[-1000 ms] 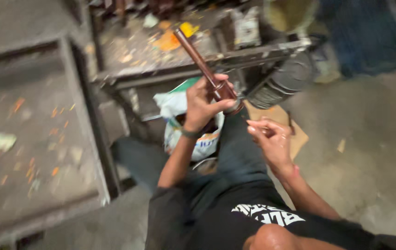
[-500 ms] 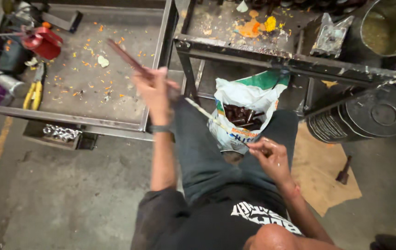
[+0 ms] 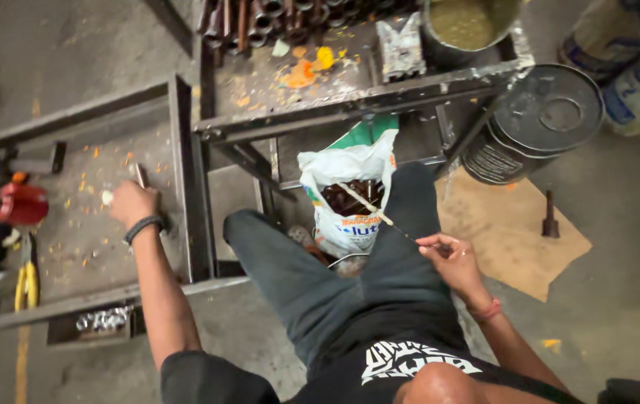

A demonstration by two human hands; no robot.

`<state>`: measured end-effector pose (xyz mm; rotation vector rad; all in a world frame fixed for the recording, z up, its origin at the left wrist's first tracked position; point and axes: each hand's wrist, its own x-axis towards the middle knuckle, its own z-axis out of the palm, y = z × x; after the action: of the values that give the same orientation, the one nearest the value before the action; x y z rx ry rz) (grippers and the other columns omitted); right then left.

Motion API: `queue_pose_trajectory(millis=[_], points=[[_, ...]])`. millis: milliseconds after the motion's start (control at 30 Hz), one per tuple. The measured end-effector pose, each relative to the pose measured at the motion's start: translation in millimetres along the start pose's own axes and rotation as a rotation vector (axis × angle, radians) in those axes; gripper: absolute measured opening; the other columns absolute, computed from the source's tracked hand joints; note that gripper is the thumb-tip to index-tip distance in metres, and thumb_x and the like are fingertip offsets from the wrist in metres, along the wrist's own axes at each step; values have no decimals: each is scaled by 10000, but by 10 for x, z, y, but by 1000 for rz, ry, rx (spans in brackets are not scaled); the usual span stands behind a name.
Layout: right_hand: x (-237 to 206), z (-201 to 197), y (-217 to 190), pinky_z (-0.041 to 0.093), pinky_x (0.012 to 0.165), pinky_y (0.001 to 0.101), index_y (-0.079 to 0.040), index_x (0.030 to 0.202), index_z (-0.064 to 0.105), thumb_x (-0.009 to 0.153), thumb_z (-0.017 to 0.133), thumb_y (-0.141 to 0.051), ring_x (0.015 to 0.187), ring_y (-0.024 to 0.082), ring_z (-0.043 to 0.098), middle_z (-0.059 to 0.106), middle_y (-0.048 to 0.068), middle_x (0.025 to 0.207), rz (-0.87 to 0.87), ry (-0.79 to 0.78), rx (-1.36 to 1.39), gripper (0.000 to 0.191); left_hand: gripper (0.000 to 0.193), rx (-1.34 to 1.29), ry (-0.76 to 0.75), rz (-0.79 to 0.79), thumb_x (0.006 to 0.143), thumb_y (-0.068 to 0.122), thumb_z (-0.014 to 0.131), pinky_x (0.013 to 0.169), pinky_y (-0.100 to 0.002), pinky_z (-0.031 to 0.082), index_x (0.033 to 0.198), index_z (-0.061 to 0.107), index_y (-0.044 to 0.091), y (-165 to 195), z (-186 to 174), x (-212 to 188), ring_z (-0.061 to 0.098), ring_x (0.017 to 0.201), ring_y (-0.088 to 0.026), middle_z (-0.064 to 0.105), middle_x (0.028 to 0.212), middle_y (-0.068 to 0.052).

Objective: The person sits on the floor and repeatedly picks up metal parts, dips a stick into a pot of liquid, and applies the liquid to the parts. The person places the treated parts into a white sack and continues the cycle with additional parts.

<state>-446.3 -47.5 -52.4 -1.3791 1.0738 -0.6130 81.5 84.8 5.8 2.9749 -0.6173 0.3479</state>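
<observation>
Since half a second ago the left hand has swung from mid-air down to the low metal table at the left of the frame, carrying the short brown tube with it; the tube no longer points up and away but now sticks out just above the knuckles, its far end resting on or just over the table's speckled surface. That suggests the tube is being set down rather than worked on. The left fingers are curled closed around the tube's lower end, though the grip itself is turned away from the camera and only the back of the hand and a dark wristband show. The right hand sits at centre right above the person's thigh, much where it was, with thumb and forefinger pressed together, pinching the near end of a thin pale rod. The rod slants up and left toward the open white sack of dark pieces standing between the person's legs, under the frame of a second table. A red tool and yellow-handled pliers lie at the far left, well apart from the left hand.
</observation>
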Motion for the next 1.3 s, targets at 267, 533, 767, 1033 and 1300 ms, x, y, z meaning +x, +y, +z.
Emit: queue_pose_trajectory(millis=[267, 533, 767, 1033, 1300], points=[[-115, -217, 167, 270, 422, 153, -10, 807, 615, 685, 577, -15, 477, 8, 359, 480, -57, 543, 72, 127, 104, 128, 172, -746, 228, 654, 691, 148, 569, 659, -376, 423, 824, 529, 47, 2351, -520, 309, 521, 746, -292, 543, 791, -129], [-504, -477, 289, 283, 424, 140, -5, 816, 614, 681, 586, -15, 488, -4, 366, 461, -58, 565, 88, 304, 158, 138, 216, -429, 770, 904, 713, 74, 481, 611, -372, 413, 914, 510, 148, 4156, -279, 262, 475, 727, -308, 481, 954, -200], [-806, -594, 112, 250, 347, 166, -29, 938, 555, 649, 566, -43, 425, 33, 359, 563, -24, 661, 297, 208, 545, 289, 98, -307, 586, 1149, 762, 21, 470, 614, -366, 429, 848, 515, 28, 4003, -297, 398, 475, 780, -302, 483, 894, -154], [-647, -557, -29, 297, 345, 157, -48, 975, 562, 679, 569, -68, 425, 13, 400, 620, 1, 773, 147, 117, 339, 297, 182, -501, 524, 929, 652, -8, 553, 581, -404, 423, 810, 463, 5, 3338, -731, -182, 475, 742, -319, 440, 824, -170], [-450, -383, -106, 345, 430, 150, -53, 968, 573, 701, 559, -75, 491, -3, 420, 609, 3, 784, 46, 128, 239, 269, 231, -2043, 66, 352, 711, -63, 480, 604, -366, 478, 773, 326, 98, 2375, -1149, -855, 552, 784, -269, 465, 954, -97]])
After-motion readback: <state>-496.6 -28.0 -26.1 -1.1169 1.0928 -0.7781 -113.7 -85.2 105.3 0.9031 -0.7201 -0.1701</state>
